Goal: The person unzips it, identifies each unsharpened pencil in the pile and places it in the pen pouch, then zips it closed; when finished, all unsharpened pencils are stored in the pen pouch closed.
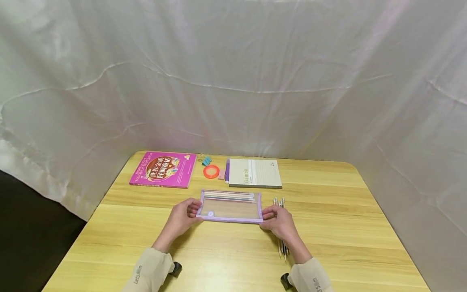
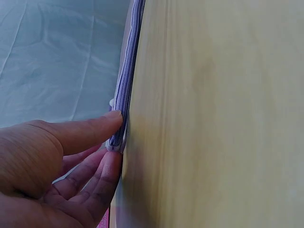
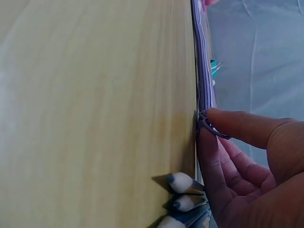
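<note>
A clear pencil case (image 1: 231, 210) with lilac edging lies flat on the table, several pencils (image 1: 230, 197) inside along its far side. My left hand (image 1: 181, 217) pinches its near left corner; in the left wrist view, thumb and fingers sit on either side of the zipped edge (image 2: 127, 85). At the near right corner my right hand (image 1: 281, 224) pinches the case between thumb and forefinger. The right wrist view has the zipper pull (image 3: 216, 129) at those fingertips, the zipper looking closed. Partly hidden under the right hand and wrist, several loose pencils (image 1: 283, 251) lie on the table.
Along the back of the wooden table (image 1: 328, 202) are a pink book (image 1: 182, 172), teal binder clips (image 1: 206, 161), an orange tape roll (image 1: 211, 177), a pink eraser (image 1: 221, 174), a purple pen (image 1: 227, 172) and a notebook (image 1: 264, 172). White curtains (image 1: 233, 101) enclose the table.
</note>
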`<state>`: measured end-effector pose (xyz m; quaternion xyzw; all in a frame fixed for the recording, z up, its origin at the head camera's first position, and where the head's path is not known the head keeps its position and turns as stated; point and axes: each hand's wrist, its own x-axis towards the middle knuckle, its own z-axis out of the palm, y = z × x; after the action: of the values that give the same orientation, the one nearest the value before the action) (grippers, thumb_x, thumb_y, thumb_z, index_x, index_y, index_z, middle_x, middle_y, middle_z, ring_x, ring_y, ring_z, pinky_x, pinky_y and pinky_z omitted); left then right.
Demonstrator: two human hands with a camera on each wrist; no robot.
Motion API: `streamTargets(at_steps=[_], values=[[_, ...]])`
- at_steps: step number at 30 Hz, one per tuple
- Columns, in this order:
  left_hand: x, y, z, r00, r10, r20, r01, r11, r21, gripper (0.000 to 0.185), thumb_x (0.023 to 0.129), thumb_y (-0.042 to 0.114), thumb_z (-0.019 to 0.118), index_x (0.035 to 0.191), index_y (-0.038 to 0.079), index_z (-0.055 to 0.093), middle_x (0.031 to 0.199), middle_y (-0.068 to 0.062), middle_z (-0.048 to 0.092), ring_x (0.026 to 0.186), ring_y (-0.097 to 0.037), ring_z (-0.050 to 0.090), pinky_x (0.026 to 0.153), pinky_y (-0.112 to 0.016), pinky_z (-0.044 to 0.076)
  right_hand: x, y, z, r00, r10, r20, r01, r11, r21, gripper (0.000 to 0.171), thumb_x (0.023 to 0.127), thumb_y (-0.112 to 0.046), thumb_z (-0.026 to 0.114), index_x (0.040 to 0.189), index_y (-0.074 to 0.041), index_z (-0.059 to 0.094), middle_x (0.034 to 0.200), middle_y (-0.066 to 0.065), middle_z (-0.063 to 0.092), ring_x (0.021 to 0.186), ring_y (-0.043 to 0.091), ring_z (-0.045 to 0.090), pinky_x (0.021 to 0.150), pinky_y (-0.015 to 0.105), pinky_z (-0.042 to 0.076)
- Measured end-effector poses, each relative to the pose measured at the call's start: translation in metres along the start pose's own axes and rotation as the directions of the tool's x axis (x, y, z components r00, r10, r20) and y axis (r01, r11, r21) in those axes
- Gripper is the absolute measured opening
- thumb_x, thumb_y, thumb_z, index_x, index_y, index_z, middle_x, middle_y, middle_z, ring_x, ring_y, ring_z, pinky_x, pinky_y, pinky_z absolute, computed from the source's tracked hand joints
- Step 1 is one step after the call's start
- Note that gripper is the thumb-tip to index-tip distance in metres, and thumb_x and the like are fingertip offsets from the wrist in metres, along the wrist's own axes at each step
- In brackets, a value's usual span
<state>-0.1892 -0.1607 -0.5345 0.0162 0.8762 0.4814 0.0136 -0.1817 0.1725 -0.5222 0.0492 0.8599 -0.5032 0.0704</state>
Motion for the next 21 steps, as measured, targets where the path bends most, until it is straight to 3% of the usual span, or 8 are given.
streamTargets(at_steps=[15, 18, 21], values=[[-0.001, -0.001, 0.001, 1.000, -0.007, 0.007, 0.007, 1.000, 0.013, 0.041, 0.079, -0.007, 0.084, 0.116, 0.002, 0.070, 0.105, -0.009, 0.072, 0.088, -0.017, 0.066, 0.079, -0.029, 0.060, 0.000, 0.002, 0.002, 1.000, 0.003, -0.002, -0.003, 0.999, 0.038, 0.039, 0.073, 0.008, 0.085, 0.108, 0.003, 0.069, 0.098, 0.014, 0.072, 0.077, 0.017, 0.066, 0.067, 0.027, 0.059], [-0.002, -0.001, -0.003, 1.000, 0.008, 0.022, -0.009, 0.999, 0.036, 0.045, 0.080, -0.002, 0.085, 0.122, 0.004, 0.068, 0.113, -0.010, 0.072, 0.093, -0.020, 0.067, 0.085, -0.034, 0.061, -0.001, 0.001, -0.003, 1.000, -0.011, 0.020, 0.011, 1.000, 0.007, 0.042, 0.077, 0.001, 0.086, 0.115, 0.001, 0.068, 0.101, 0.013, 0.072, 0.080, 0.017, 0.067, 0.068, 0.029, 0.061], [-0.002, 0.005, -0.015, 0.999, 0.040, 0.030, -0.044, 0.992, 0.116, 0.055, 0.086, 0.011, 0.084, 0.137, 0.010, 0.062, 0.133, -0.013, 0.066, 0.109, -0.028, 0.068, 0.097, -0.047, 0.060, -0.001, -0.004, -0.019, 0.995, -0.102, 0.022, 0.103, 0.992, -0.074, 0.048, 0.084, -0.007, 0.083, 0.128, -0.002, 0.065, 0.109, 0.012, 0.072, 0.090, 0.020, 0.068, 0.077, 0.033, 0.063]])
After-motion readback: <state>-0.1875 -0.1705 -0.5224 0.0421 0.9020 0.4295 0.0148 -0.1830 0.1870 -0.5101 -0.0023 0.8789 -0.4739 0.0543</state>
